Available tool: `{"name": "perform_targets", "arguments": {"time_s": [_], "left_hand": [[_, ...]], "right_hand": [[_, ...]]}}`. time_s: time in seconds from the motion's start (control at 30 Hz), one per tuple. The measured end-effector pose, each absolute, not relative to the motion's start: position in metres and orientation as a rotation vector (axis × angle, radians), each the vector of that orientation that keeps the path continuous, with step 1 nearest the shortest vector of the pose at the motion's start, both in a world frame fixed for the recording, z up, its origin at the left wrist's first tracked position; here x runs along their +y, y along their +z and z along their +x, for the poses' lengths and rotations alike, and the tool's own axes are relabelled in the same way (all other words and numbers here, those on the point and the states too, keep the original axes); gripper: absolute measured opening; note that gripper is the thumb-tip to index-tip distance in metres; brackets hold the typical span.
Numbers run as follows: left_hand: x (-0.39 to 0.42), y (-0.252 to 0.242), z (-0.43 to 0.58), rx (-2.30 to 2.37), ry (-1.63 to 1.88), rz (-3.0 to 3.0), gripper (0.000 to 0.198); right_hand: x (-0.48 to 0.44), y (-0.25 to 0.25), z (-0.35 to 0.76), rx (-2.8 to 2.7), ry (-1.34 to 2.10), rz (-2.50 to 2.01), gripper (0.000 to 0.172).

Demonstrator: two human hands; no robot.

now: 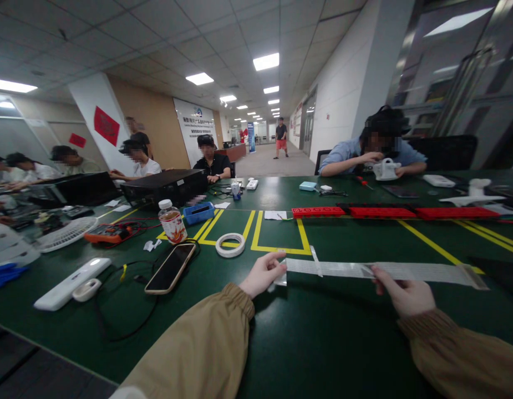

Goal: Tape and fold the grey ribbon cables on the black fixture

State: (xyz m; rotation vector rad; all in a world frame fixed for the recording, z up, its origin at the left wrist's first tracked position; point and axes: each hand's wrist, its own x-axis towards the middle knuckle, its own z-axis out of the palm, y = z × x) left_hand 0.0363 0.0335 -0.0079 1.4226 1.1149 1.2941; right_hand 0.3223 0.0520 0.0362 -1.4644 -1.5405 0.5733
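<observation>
A long, whitish flat ribbon cable (343, 268) stretches sideways above the green table. Its left end is pinched between the thumb and fingers of my left hand (262, 273). Further along, my right hand (406, 295) grips the cable, thumb on top. Beyond that hand the cable runs on to a brownish end strip (475, 277). A short strip of white tape (316, 261) crosses the cable near my left hand. Some shiny clear material hangs below the left fingertips; its kind is unclear. A roll of white tape (230, 245) lies left of and beyond my left hand.
A phone (171, 269), a bottle (172, 221), an orange multimeter (110, 233) and a white elongated device (72, 284) occupy the left. Red strips (381, 213) line the table (314, 343) behind the cable, near yellow tape markings. Across from me sits a person (375, 147) holding a white part.
</observation>
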Motion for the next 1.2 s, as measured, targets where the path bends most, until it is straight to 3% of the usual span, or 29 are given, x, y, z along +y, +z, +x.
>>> {"name": "perform_targets", "arguments": {"time_s": [0.23,0.67,1.0,1.2], "left_hand": [[0.031,-0.003,0.038,1.198,1.338,1.443,0.041],[0.036,-0.013,0.037,1.097,1.330,1.320,0.048],[0.039,-0.013,0.034,1.113,1.386,1.274,0.047],[0.037,-0.011,0.032,1.162,1.431,1.269,0.042]], "right_hand": [[0.051,0.034,0.320,-1.526,0.607,-1.451,0.035],[0.063,0.016,0.326,-1.726,0.580,-1.310,0.036],[0.068,0.008,0.330,-1.920,0.590,-1.069,0.047],[0.068,0.009,0.329,-1.959,0.624,-1.005,0.038]]}}
